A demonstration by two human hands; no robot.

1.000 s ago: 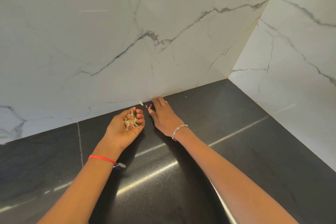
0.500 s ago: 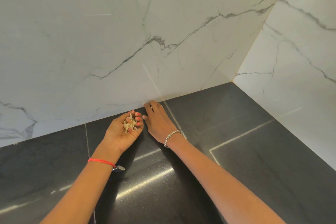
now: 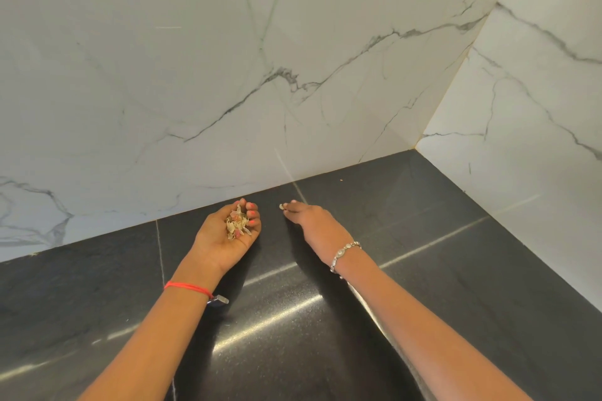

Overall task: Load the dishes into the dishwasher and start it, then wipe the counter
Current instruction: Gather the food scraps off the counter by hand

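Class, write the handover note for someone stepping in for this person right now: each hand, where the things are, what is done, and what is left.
Left hand: palm up over the counter, cupped round a pile of scraps.
Right hand: pinches a small scrap at its fingertips, near the foot of the wall.
One crumb lies on the counter further right, by the wall.
Done: loose scraps gathered into the left hand.
Left: add the pinched scrap, pick up the crumb, throw it all away, wipe the counter.
Dishes and dishwasher are out of view, so I cannot tell their state.
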